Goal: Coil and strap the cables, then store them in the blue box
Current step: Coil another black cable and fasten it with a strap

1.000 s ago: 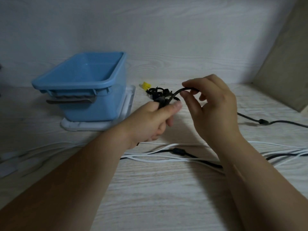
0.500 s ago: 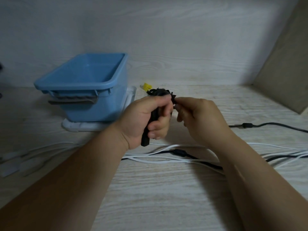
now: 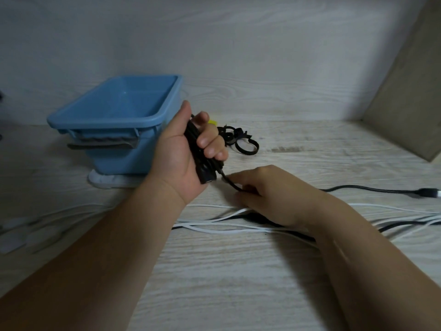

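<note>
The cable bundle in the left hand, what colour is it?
Black; the cable bundle in the left hand shows best in the head view.

The table (image 3: 238, 283) is pale, whitewashed wood grain and runs back to a wall of the same finish. At the far left a flat white base (image 3: 107, 182) lies on it, and the blue box (image 3: 119, 158) stands on that base. Just right of the box sits a tangle of black straps (image 3: 245, 146) curled into loops, with a small yellow piece (image 3: 212, 121) beside them. Across the middle, from centre to the right edge, several white cables (image 3: 214, 229) lie in long loose lines with a dark cable (image 3: 393, 226) threaded among them. Farther back on the right a black cable (image 3: 372, 189) lies flat, its plug (image 3: 427, 192) at the edge. Blurred white pieces (image 3: 14, 240) lie at the near left.
</note>
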